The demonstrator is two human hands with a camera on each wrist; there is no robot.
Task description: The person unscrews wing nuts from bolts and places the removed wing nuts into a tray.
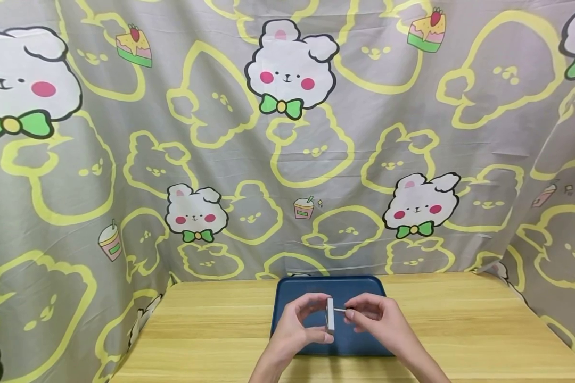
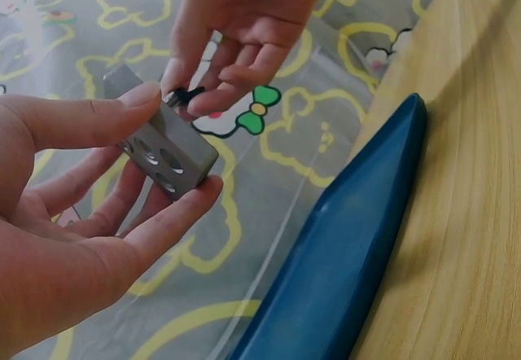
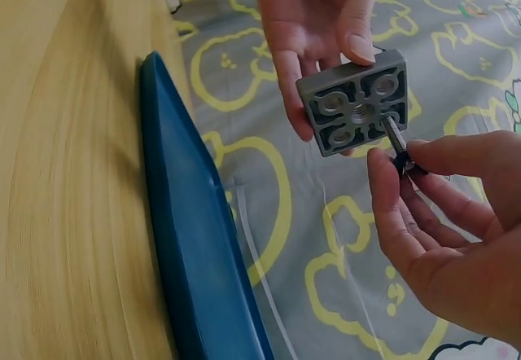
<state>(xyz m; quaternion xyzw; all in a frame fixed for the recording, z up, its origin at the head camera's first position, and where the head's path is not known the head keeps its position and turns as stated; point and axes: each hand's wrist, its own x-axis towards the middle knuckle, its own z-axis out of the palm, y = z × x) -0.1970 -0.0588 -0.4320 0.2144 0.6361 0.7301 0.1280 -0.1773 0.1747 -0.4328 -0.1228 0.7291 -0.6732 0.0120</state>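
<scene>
My left hand (image 1: pixel 292 324) holds a grey square metal plate (image 3: pixel 346 79) upright by its edges, thumb on one edge and fingers on the opposite one. Round holes sit near the plate's corners, with a larger one in the centre, as the right wrist view shows. Between thumb and fingertips, my right hand (image 1: pixel 383 322) pinches the black head of a silver threaded bolt (image 3: pixel 395 136). The bolt points at the plate, its tip right at one corner hole. Both hands are over the blue tray (image 1: pixel 326 285).
The tray lies on a light wood-grain table (image 1: pixel 211 319), near its back edge. A grey curtain (image 1: pixel 287 159) with rabbit prints hangs behind the table and along both sides.
</scene>
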